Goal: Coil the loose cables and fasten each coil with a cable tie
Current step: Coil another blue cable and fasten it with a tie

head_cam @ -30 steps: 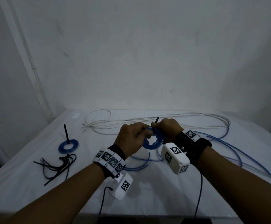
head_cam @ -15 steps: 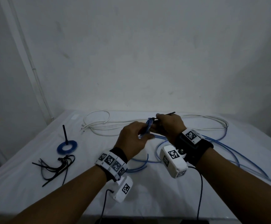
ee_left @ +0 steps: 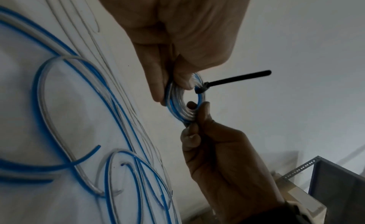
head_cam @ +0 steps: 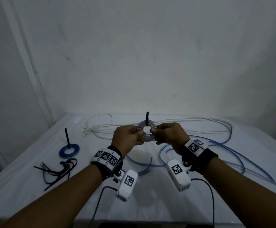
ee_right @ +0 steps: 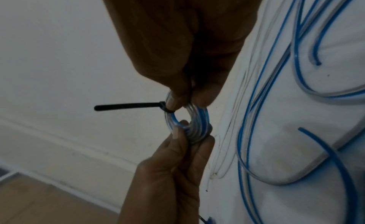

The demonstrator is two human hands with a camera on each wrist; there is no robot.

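Two hands meeting above a white table (head_cam: 150, 203), sharing one small coil (head_cam: 146, 131) of blue and clear cable. Left hand (head_cam: 128, 139) pinching the coil's left rim between thumb and fingers; right hand (head_cam: 170, 134) pinching the right rim the same way. Coil held upright, face toward the head camera, well above the cloth, likely for checking the fastening. Black tie (head_cam: 146, 119) cinched round the top of the coil, tail sticking straight up. From the left wrist view, tie head (ee_left: 201, 88) sitting snug against the turns, just beside the left thumb (ee_left: 183, 80). Farther left on the table, a finished coil (head_cam: 69, 149) lying flat, its tie tail also standing up. Near it, toward the front edge, a loose heap of spare ties (head_cam: 58, 168), within easy reach. Behind and to the right, uncoiled white cables (head_cam: 166, 122) and blue cables (head_cam: 232, 155) sprawled across the cloth, awaiting coiling. Second coil seemingly fastened; several cables left.
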